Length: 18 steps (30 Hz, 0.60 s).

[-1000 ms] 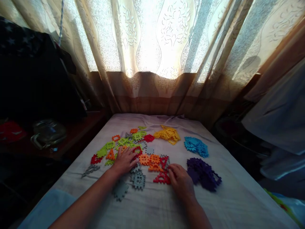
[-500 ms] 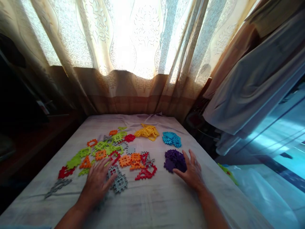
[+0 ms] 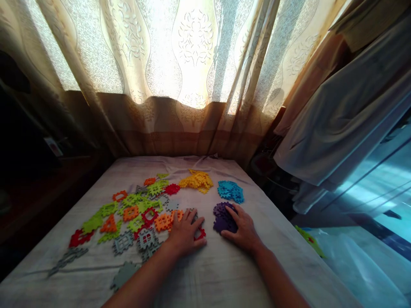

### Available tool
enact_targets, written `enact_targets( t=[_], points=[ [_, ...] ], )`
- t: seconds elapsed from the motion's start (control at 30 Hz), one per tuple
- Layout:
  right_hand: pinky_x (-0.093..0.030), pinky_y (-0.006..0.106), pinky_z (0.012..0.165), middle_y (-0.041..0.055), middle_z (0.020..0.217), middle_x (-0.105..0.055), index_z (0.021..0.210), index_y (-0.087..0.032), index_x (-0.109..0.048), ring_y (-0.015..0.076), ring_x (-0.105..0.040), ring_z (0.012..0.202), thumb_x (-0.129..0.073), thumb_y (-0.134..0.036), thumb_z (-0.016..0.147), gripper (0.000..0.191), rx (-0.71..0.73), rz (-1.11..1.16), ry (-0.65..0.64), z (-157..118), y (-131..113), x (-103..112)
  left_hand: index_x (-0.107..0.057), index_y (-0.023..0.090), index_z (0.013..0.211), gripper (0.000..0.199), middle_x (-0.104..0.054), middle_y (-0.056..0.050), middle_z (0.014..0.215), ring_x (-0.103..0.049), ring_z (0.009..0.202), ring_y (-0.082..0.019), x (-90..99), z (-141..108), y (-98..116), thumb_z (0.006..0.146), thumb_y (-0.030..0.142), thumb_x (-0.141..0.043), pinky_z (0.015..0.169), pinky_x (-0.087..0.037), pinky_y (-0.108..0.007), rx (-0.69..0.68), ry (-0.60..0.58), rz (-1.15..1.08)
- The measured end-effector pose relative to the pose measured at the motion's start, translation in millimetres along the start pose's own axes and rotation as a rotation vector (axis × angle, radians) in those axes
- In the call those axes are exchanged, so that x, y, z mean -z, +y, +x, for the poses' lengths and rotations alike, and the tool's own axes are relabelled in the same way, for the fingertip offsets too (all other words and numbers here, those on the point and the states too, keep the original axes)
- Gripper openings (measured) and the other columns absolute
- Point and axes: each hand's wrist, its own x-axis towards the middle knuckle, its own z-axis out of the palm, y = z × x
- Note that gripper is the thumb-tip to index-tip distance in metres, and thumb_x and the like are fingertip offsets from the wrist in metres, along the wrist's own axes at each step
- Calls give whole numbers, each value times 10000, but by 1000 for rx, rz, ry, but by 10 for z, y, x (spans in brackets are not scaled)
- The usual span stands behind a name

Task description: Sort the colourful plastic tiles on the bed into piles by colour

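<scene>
My left hand [image 3: 186, 233] lies with fingers spread over red and orange pieces near the middle of the cloth-covered table, partly hiding them. My right hand [image 3: 242, 229] rests with spread fingers on the right side of the purple pile [image 3: 222, 218]. Behind it sit a blue pile [image 3: 230, 191] and a yellow pile [image 3: 196, 180]. Left of my left hand are orange pieces [image 3: 162, 222], a red square frame [image 3: 150, 216], grey pieces [image 3: 147, 238] and lime green pieces [image 3: 109, 208]. A flat grey piece [image 3: 124, 275] lies beside my left forearm.
The pieces lie on a pale cloth [image 3: 212, 278] over the table. Beyond its far edge hangs a patterned curtain [image 3: 195, 47]. Clothes [image 3: 327, 111] hang at the right, above a plastic-covered surface. Dark furniture stands at the left.
My left hand has moved right, from the grey pieces to the red and orange ones. My right hand has shifted slightly left onto the purple pile.
</scene>
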Motion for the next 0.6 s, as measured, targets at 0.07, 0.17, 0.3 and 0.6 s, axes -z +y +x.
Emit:
enact_targets(
  t=[0.07, 0.17, 0.3, 0.6],
  points=[
    [-303, 531, 1087, 150, 1495, -393, 1411, -253, -486, 350, -362, 1370, -720, -512, 683, 807, 24, 7, 12, 88, -63, -50, -401, 361, 1440, 701, -283, -101, 1583, -201, 1463, -351, 22, -104, -73, 813, 660, -499, 1118, -24, -696, 13, 12, 3],
    [-313, 517, 1082, 149, 1489, -405, 1405, -247, -493, 344, -371, 1363, -721, -507, 689, 796, 53, 22, 14, 261, -230, -126, -414, 359, 1433, 666, -309, -99, 1573, -216, 1458, -350, 78, -283, -156, 826, 612, -515, 1123, -30, -689, 38, 20, 23],
    [-305, 505, 1083, 156, 1483, -405, 1408, -236, -490, 342, -356, 1370, -717, -520, 699, 797, 60, 29, -22, 516, -501, -229, -411, 343, 1438, 665, -296, -96, 1578, -205, 1462, -351, 126, -484, -219, 824, 554, -550, 1127, -40, -683, 90, -12, 49],
    [-145, 610, 1104, 160, 1485, -404, 1394, -246, -499, 367, -316, 1379, -630, -565, 787, 699, 28, -53, 44, 718, -1013, -228, -337, 346, 1477, 727, -292, -72, 1582, -256, 1450, -313, 131, -846, -717, 837, 665, -465, 1166, -123, -606, 129, 199, 105]
  ],
)
